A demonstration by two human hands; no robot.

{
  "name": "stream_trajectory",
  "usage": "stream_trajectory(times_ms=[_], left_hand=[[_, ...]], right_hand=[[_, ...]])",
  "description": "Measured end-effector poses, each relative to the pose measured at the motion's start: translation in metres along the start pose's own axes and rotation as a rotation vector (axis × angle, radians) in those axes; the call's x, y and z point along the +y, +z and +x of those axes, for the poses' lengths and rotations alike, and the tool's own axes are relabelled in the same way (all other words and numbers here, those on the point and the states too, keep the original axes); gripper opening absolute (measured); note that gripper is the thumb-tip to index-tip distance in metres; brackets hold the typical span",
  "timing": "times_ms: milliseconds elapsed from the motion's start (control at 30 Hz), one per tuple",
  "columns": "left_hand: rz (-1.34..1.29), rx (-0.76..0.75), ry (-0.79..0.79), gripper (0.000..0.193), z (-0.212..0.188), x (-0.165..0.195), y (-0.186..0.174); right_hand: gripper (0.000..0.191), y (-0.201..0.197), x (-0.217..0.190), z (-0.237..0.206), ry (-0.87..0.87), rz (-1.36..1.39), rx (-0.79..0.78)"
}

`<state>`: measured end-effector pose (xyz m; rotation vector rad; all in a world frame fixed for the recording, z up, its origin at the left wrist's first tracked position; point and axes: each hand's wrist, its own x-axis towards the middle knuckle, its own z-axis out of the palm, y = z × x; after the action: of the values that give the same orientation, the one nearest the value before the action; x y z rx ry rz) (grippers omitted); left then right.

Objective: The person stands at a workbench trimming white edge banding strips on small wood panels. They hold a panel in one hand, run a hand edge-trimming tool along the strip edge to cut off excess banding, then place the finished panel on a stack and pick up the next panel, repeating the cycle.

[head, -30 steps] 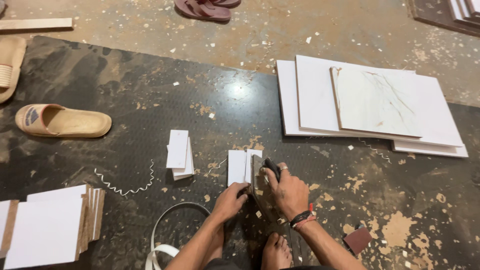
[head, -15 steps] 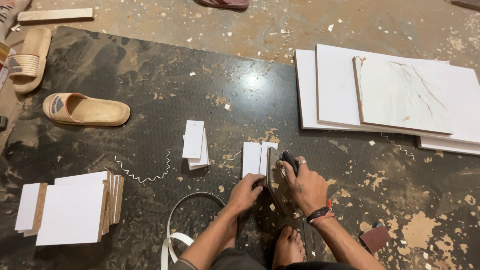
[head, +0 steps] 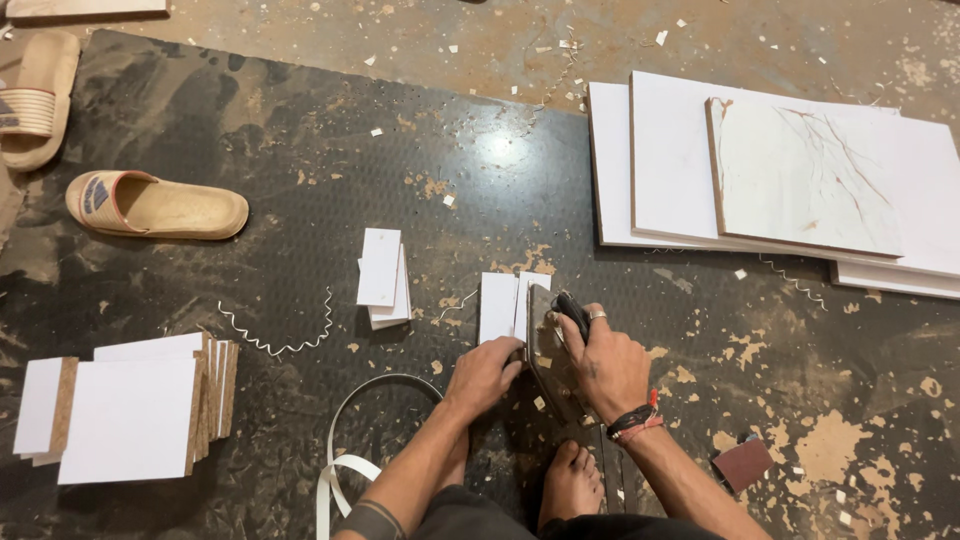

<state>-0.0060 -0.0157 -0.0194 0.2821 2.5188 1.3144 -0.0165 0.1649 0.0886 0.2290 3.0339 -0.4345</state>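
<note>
The small white board pieces (head: pixel 498 306) stand on their edges on the dark rubber mat (head: pixel 300 180), directly in front of the person, pressed together so that their top edges make one level surface. The left hand (head: pixel 484 374) clasps them from the near side with the fingers on their face, probably to stop them from tipping or sliding. The right hand (head: pixel 603 362) is clenched around a dark hand tool (head: pixel 556 340), which rests against the right side of the pieces; its exact kind I cannot tell. A bare foot (head: pixel 570 484) rests just behind the tool, on the mat. To the left lies another small stack of white pieces (head: pixel 383 276), then a curled shaving (head: pixel 275 335) and a bigger pile of cut boards (head: pixel 125 410). Large white panels (head: pixel 780 180) lie well apart at the right, and sandals (head: pixel 155 204) at the far left.
</note>
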Motion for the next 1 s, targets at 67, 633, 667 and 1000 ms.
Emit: stream_trajectory(times_ms=[67,633,667,1000], left_hand=[[0.016,0.01,0.031,0.032,0.001,0.0,-0.001],[-0.113,0.096,0.195,0.041,-0.008,0.009,-0.004],[-0.09,0.084,0.179,0.039,-0.007,0.011,-0.005],[-0.025,0.078,0.144,0.026,-0.004,0.014,-0.005]], right_hand=[[0.049,0.0,0.003,0.003,-0.006,-0.006,0.011],[0.068,0.028,0.212,-0.097,0.472,0.156,-0.238],[0.067,0.029,0.224,-0.111,0.532,0.139,-0.299],[0.057,0.03,0.27,-0.163,0.673,-0.014,-0.552]])
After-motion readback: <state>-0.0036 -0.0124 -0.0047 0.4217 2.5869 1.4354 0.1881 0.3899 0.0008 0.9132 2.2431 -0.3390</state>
